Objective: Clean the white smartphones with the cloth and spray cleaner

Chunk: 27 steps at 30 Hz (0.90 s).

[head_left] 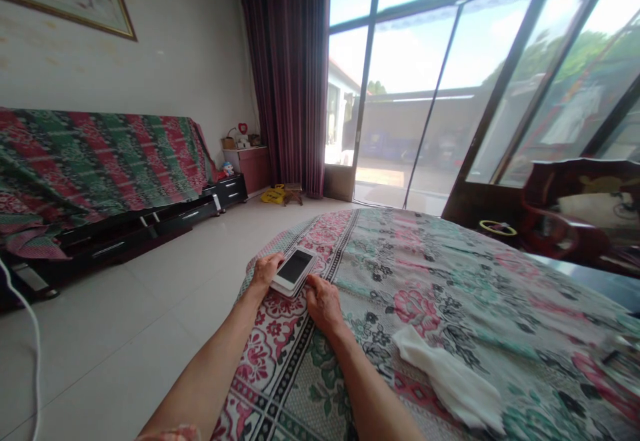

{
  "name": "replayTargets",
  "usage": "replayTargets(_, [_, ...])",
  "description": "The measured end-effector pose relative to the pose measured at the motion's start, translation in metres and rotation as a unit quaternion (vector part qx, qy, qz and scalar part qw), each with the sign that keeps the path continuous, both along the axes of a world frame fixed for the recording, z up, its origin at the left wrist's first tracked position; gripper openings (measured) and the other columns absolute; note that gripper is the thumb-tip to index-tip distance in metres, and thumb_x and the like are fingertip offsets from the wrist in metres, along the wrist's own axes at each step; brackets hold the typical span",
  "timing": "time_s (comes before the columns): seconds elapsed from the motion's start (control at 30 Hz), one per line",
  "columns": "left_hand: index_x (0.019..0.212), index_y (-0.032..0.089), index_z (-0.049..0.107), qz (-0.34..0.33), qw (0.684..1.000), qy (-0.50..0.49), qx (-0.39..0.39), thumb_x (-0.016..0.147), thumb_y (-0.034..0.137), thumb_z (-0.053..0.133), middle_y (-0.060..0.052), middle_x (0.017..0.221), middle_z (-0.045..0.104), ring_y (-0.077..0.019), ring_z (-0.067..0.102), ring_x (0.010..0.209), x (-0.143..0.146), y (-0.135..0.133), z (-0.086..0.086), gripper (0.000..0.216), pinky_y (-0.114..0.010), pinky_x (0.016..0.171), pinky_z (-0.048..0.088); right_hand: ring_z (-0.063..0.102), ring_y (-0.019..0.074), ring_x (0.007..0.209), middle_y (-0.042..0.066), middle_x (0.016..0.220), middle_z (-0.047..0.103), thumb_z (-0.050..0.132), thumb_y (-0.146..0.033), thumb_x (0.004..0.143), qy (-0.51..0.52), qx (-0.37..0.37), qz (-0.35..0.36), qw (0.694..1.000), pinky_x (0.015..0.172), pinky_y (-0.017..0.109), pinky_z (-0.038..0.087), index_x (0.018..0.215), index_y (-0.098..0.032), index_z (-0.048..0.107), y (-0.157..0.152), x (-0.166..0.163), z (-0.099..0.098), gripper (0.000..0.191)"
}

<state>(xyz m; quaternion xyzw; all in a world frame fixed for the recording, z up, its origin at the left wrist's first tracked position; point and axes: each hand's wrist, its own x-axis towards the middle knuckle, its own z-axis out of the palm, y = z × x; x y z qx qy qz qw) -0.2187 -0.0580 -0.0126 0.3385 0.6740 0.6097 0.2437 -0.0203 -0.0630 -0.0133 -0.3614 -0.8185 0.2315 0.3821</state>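
Observation:
A white smartphone [294, 266] with a dark screen lies face up on the flowered tablecloth [370, 281], near the table's left edge. Beneath it shows a thick pale edge; whether this is a box or a second flat thing I cannot tell. My left hand [268, 271] is closed on the phone's left side, thumb near the top face. My right hand [324, 300] has its fingers curled and its fingertips at the phone's lower right corner; some of its fingers are hidden underneath. To the right of my right forearm lies a crumpled white cloth [450, 381].
A low black cabinet [185, 218] under a red and green cover [100, 161] stands along the left wall. A yellow bag [273, 194] lies on the floor by the curtain [290, 88]. At the right is a dark wooden chair [555, 201]. A white cable [33, 334] hangs at the far left.

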Motion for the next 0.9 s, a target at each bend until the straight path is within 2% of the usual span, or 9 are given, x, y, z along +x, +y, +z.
replayTargets(0.17, [0.069,0.019,0.069,0.016,1.000,0.012,0.018,0.076,0.041,0.054,-0.004,0.068,0.072,-0.0184,0.067,0.064,0.007,-0.001,0.002,0.028,-0.026,0.057,0.052,0.062,0.0174,0.092,0.005,0.093,0.070,0.044,-0.007,0.076,-0.015,0.000,-0.006,1.000,0.085,0.024,0.040,0.098,-0.021,0.065,-0.002,0.000,0.001,0.033])
replayTargets(0.3, [0.068,0.018,0.069,0.060,0.996,0.052,0.031,0.075,0.038,0.053,-0.005,0.067,0.071,-0.0214,0.067,0.070,0.012,-0.011,0.013,0.027,-0.029,0.065,0.053,0.061,0.0156,0.089,0.004,0.094,0.070,0.044,-0.004,0.072,-0.054,-0.006,0.034,0.998,0.080,0.021,0.041,0.100,-0.019,0.066,-0.007,0.012,0.009,0.039])
replayTargets(0.37, [0.077,0.016,0.070,0.095,0.991,0.081,0.043,0.075,0.038,0.053,-0.007,0.075,0.072,-0.0244,0.067,0.083,0.014,-0.016,0.022,0.027,-0.031,0.075,0.052,0.061,0.0141,0.078,0.002,0.085,0.071,0.046,-0.005,0.072,-0.105,-0.022,0.069,0.992,0.072,0.019,0.041,0.096,-0.020,0.068,-0.011,0.027,0.018,0.036])
replayTargets(0.43, [0.094,0.015,0.071,0.120,0.985,0.107,0.064,0.078,0.039,0.050,-0.009,0.094,0.073,-0.0253,0.064,0.098,0.019,-0.019,0.031,0.035,-0.033,0.087,0.049,0.059,0.0132,0.069,0.000,0.075,0.070,0.048,-0.011,0.075,-0.141,-0.025,0.080,0.986,0.067,0.019,0.040,0.095,-0.020,0.069,-0.017,0.048,0.031,0.030])
replayTargets(0.53, [0.098,0.014,0.071,0.103,0.963,0.207,0.139,0.081,0.040,0.047,-0.010,0.099,0.072,-0.0228,0.065,0.095,0.047,-0.019,0.045,0.039,-0.030,0.088,0.049,0.059,0.0140,0.069,0.004,0.077,0.071,0.051,-0.016,0.078,-0.174,0.008,0.042,0.984,0.068,0.021,0.040,0.096,-0.019,0.071,-0.025,0.092,0.053,0.027])
replayTargets(0.63, [0.098,0.016,0.072,-0.024,0.951,0.267,0.154,0.082,0.039,0.047,-0.007,0.096,0.073,-0.0200,0.066,0.088,0.100,-0.019,0.059,0.037,-0.026,0.083,0.049,0.061,0.0161,0.074,0.007,0.082,0.071,0.048,-0.018,0.081,-0.202,0.029,-0.046,0.978,0.070,0.023,0.040,0.096,-0.019,0.071,-0.025,0.147,0.072,0.027])
replayTargets(0.7, [0.093,0.017,0.073,-0.158,0.939,0.290,0.097,0.079,0.038,0.051,-0.005,0.089,0.074,-0.0195,0.065,0.082,0.140,-0.019,0.066,0.034,-0.025,0.077,0.048,0.061,0.0160,0.074,0.007,0.082,0.071,0.046,-0.018,0.082,-0.220,0.015,-0.116,0.968,0.068,0.022,0.038,0.093,-0.020,0.072,-0.022,0.186,0.077,0.028])
replayTargets(0.8, [0.084,0.018,0.073,-0.373,0.875,0.306,-0.027,0.078,0.036,0.052,-0.002,0.076,0.069,-0.0176,0.060,0.074,0.191,-0.018,0.070,0.029,-0.024,0.067,0.044,0.056,0.0135,0.063,0.005,0.068,0.068,0.047,-0.020,0.082,-0.283,-0.065,-0.173,0.941,0.059,0.022,0.034,0.076,-0.019,0.072,-0.019,0.234,0.075,0.026])
replayTargets(0.9, [0.054,0.017,0.064,-0.438,0.845,0.297,-0.076,0.074,0.041,0.056,0.004,0.045,0.045,-0.0125,0.044,0.051,0.224,-0.016,0.066,0.033,-0.023,0.051,0.034,0.051,0.0122,0.058,0.002,0.062,0.063,0.049,-0.029,0.082,-0.309,-0.127,-0.164,0.928,0.054,0.022,0.029,0.068,-0.017,0.071,-0.024,0.262,0.066,0.029])
